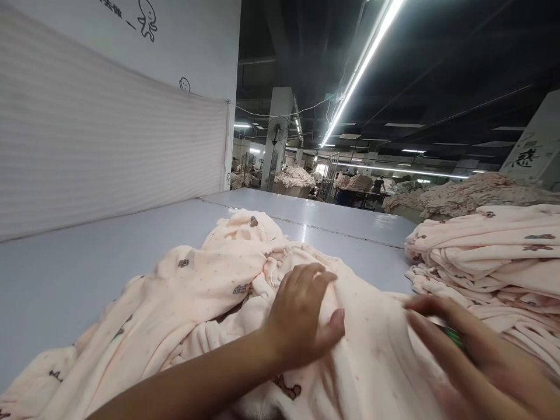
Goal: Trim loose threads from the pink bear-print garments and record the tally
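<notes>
A pale peach, soft fleece garment [367, 326] with small printed figures lies bunched in front of me. My left hand [300, 315] rests on top of it, fingers slightly bent and thumb apart, with no cloth visibly pinched. At the right, my right hand [464, 350] is blurred, its fingertips at the garment's right side. A small green object [454, 336] shows between its thumb and fingers, mostly hidden, so its kind is unclear. More of the same peach fabric [175, 291] spreads to the left in loose folds.
A stack of folded peach garments [494, 251] stands on the right of the pale table [345, 223]. Along the left runs a wall draped with a white striped sheet [114, 128]. Farther back are large heaps of cloth [472, 192], a fan [277, 129] and a distant person [378, 185].
</notes>
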Demonstrator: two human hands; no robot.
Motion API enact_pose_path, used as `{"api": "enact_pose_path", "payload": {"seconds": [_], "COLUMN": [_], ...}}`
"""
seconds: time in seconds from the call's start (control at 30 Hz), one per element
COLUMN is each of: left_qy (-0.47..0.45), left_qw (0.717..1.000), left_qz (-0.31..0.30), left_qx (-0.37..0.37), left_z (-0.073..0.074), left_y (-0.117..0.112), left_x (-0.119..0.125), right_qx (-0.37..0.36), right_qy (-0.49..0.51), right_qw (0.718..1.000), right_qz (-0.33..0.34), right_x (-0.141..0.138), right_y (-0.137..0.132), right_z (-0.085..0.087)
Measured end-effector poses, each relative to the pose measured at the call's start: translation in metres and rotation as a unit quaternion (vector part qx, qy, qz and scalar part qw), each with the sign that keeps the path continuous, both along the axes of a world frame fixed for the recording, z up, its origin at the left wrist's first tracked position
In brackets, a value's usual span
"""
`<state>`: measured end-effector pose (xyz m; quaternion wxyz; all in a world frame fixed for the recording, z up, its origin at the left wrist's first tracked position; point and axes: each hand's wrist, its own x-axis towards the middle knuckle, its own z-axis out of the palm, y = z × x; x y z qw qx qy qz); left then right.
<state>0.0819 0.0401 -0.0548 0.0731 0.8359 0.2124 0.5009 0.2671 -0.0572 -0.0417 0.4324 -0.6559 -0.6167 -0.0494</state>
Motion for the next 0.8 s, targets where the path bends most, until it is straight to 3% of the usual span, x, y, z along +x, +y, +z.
{"api": "enact_pose_path", "payload": {"seconds": [0.1,0.23,0.5,0.8], "left_qy": [0.015,-0.026,-0.144,-0.173], "left_qw": [0.991,0.986,0.956,0.937], "left_qz": [0.044,0.014,-0.061,-0.093], "left_qx": [-0.127,-0.166,-0.25,-0.288], "left_z": [-0.012,-0.027,-0.04,-0.038], "left_y": [0.028,0.049,0.05,0.048], "left_x": [0.03,0.044,0.035,0.033], "right_qx": [-0.068,-0.132,-0.211,-0.192], "right_qy": [-0.035,-0.108,-0.203,-0.216], "right_qw": [0.996,0.985,0.955,0.953], "right_qz": [0.035,-0.004,-0.052,-0.088], "right_x": [-0.012,-0.019,-0.023,-0.025], "right_y": [0.032,0.058,0.064,0.066], "right_z": [0.014,0.007,-0.008,-0.011]}}
